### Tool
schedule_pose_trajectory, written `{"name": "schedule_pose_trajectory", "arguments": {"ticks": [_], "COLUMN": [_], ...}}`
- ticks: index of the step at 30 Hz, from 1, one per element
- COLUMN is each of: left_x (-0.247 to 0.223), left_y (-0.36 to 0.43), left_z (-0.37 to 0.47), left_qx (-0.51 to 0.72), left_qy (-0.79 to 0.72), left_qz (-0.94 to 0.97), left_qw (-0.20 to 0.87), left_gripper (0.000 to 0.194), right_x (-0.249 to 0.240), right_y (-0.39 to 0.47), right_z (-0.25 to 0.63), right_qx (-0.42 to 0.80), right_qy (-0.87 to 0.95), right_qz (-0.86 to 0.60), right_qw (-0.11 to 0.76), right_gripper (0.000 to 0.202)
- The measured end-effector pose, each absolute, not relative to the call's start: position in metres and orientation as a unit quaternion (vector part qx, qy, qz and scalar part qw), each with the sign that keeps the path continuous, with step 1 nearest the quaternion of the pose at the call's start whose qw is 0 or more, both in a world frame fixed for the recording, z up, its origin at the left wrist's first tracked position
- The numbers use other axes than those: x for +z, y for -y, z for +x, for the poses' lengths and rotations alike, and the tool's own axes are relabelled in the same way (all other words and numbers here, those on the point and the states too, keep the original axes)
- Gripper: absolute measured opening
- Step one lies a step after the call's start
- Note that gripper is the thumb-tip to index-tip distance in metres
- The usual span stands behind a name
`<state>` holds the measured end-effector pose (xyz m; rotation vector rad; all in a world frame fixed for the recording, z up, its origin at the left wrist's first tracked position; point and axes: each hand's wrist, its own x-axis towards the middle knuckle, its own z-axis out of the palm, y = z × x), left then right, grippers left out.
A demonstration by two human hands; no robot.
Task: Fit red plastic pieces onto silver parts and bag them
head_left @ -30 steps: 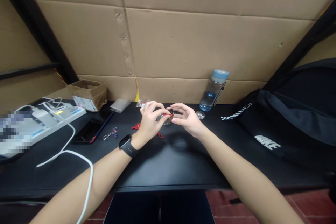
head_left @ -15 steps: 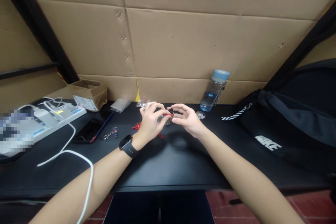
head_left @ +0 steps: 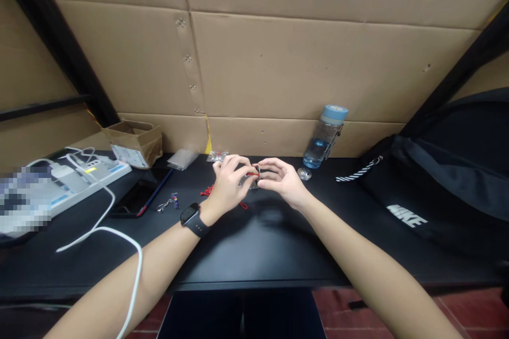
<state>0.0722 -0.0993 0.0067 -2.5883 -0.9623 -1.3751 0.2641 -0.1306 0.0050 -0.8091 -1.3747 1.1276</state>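
At the far middle of the black table [head_left: 254, 243], both hands meet over one small piece. Left hand [head_left: 228, 183], with a dark watch [head_left: 193, 220] at the wrist, pinches a red cord [head_left: 251, 174] between thumb and fingertips; loose lengths of that cord lie on the table just under the wrist. Right hand [head_left: 280, 180] grips a small metal ring [head_left: 258, 171] at its fingertips, touching the cord's end. Compared with half a second ago, the right fingers have curled closer and the ring now shows nearly edge-on rather than as an open loop; the hands sit tighter together. Judged from this, the cord is being worked at the ring, though whether it has passed through is too small to tell. Nearby: a clear water bottle [head_left: 324, 137] with a small clear cap-like piece [head_left: 304, 174] beside it, a black bag [head_left: 445, 185] to the right, a phone [head_left: 133, 198], a keychain clip [head_left: 169, 203], a power strip [head_left: 75, 180] with white cable [head_left: 107, 230], and a small cardboard box [head_left: 133, 143] on the left.
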Motion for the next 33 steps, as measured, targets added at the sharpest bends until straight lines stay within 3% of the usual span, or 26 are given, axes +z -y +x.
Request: {"name": "schedule_pose_trajectory", "arguments": {"ticks": [6, 12, 29, 33], "left_x": [0.002, 0.002, 0.001, 0.007], "left_y": [0.098, 0.098, 0.097, 0.094], "left_z": [0.075, 0.077, 0.076, 0.071], "left_qx": [-0.471, -0.475, -0.445, -0.405], "left_qy": [0.312, 0.319, 0.315, 0.288], "left_qz": [-0.824, -0.820, -0.838, -0.867], "left_qw": [0.036, 0.023, 0.025, 0.020], "left_gripper": [0.006, 0.004, 0.006, 0.035], "right_x": [0.000, 0.002, 0.013, 0.015], "right_y": [0.129, 0.124, 0.126, 0.129], "right_z": [0.260, 0.269, 0.278, 0.284], "right_qx": [0.473, 0.462, 0.238, 0.060], "right_qy": [0.572, 0.598, 0.744, 0.795], "right_qz": [-0.351, -0.368, -0.464, -0.494], "right_qw": [0.570, 0.541, 0.418, 0.346], "right_gripper": [0.051, 0.036, 0.018, 0.013]}}
